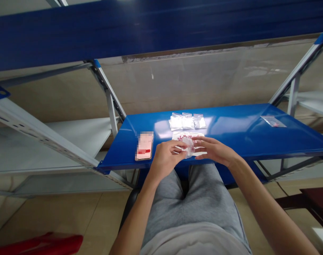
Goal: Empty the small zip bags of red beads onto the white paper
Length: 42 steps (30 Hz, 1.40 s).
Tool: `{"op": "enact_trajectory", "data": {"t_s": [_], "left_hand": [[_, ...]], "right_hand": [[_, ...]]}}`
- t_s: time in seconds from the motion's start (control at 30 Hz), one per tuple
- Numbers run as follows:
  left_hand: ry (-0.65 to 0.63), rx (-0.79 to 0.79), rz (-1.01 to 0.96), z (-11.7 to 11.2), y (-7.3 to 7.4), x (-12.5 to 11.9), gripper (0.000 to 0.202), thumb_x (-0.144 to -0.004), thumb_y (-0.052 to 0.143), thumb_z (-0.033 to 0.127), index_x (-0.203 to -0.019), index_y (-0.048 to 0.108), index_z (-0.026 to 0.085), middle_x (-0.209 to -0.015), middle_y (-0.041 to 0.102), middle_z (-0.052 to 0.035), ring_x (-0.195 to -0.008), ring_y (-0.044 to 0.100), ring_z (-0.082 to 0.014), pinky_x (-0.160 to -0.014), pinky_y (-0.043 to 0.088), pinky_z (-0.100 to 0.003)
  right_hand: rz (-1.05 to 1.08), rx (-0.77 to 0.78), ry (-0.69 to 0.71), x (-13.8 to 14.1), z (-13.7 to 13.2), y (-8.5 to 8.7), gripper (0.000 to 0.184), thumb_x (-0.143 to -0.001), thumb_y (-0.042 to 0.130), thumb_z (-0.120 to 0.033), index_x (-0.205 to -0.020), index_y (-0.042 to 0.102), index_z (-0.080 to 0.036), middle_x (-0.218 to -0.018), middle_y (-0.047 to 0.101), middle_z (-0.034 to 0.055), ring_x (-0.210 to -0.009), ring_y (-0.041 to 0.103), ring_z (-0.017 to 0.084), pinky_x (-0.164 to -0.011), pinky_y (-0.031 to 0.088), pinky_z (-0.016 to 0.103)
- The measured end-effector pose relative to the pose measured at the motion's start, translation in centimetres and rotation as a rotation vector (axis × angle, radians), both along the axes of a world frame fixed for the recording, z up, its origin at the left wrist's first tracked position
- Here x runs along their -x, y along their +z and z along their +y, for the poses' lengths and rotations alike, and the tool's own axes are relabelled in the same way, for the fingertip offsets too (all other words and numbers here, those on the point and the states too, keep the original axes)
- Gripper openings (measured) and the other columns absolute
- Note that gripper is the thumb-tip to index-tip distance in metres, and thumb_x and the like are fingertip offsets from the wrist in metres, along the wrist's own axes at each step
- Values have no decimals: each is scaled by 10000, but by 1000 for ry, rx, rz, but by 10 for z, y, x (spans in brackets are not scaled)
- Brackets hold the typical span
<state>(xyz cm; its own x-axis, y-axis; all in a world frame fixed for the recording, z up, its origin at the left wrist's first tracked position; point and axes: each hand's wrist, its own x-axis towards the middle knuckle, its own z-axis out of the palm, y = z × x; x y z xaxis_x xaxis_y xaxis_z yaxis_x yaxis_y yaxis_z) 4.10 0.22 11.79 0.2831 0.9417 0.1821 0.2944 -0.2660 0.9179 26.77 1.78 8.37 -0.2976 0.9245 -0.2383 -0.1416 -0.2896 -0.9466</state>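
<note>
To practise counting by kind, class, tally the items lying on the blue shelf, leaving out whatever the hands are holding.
Small clear plastic packets: 4
Sheet with red dots: 1
Blurred card with a red stripe: 1
Total: 6

L hand (165, 159), R hand (213, 150) on clear plastic (188, 147), blue shelf (230, 124)

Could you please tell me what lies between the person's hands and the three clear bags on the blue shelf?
The head view shows a white sheet with red dots there.
</note>
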Motion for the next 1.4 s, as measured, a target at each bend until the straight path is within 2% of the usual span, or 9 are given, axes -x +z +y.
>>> {"op": "enact_trajectory", "data": {"t_s": [0.1, 0.2, 0.33, 0.5, 0.63, 0.8, 0.97, 1.2, 1.4], "left_hand": [[-31, 86, -64, 5, -1, 5, 229, -773, 769, 204, -993, 788, 143, -1015, 799, -99, -817, 761, -202, -716, 606, -261], [-53, 120, -92, 8, -2, 9, 255, -782, 752, 211, -1022, 784, 132, -989, 794, -98, -732, 745, -178, -674, 596, -256], [-41, 114, -59, 11, -3, 13, 256, -793, 724, 203, -1030, 791, 136, -950, 791, -88, -681, 728, -161, -670, 591, -256], [-49, 94, -59, 12, -5, 13, 312, -813, 700, 208, -1104, 788, 139, -922, 792, -85, -715, 725, -166, -709, 595, -263], [-40, 113, -62, 14, -5, 15, 355, -801, 694, 178, -1144, 778, 137, -825, 773, -58, -708, 715, -164, -708, 592, -256], [-60, 121, -54, 17, -1, 23, 385, -785, 702, 160, -1163, 769, 140, -912, 778, -64, -727, 709, -149, -724, 586, -245], [-69, 140, -66, 19, -2, 31, 426, -764, 714, 165, -1188, 760, 147, -957, 774, -68, -757, 711, -147, -730, 578, -237], [-69, 144, -82, 21, -1, 36, 447, -766, 754, 220, -1209, 748, 154, -940, 756, -54, -723, 683, -128, -731, 572, -239], [-106, 140, -97, 23, -4, 32, 415, -766, 747, 211, -1176, 751, 151, -978, 753, -58, -746, 681, -128, -732, 571, -233]], "right_hand": [[240, 114, 109, 11, 3, -12, 388, -804, 833, -364, -1123, 714, -177, -1119, 760, 124, -961, 745, 243, -779, 648, 386], [320, 116, 113, 17, 6, -20, 308, -805, 843, -301, -1050, 735, -147, -1016, 778, 109, -839, 756, 183, -705, 637, 267], [291, 89, 63, 16, 10, -25, 238, -779, 875, -242, -950, 758, -127, -906, 780, 84, -737, 745, 129, -716, 627, 191], [255, 64, 23, 16, 12, -28, 232, -763, 893, -263, -905, 772, -125, -882, 773, 80, -777, 768, 151, -724, 635, 177], [256, 56, 33, 18, 11, -28, 238, -768, 887, -262, -930, 770, -134, -905, 781, 81, -810, 776, 164, -744, 640, 189], [268, 67, 76, 13, 7, -21, 321, -766, 892, -295, -1011, 759, -135, -995, 793, 108, -889, 790, 210, -814, 647, 244], [213, 55, 109, 5, 7, -17, 400, -682, 943, -224, -1009, 737, -123, -952, 803, 115, -890, 792, 225, -883, 634, 287], [162, 31, 80, 0, 9, -20, 361, -698, 931, -263, -973, 730, -144, -939, 804, 91, -765, 782, 175, -735, 643, 237], [195, 22, 182, 18, 4, -19, 452, -751, 902, -337, -1124, 717, -161, -1047, 772, 99, -890, 783, 230, -647, 639, 248]]}}
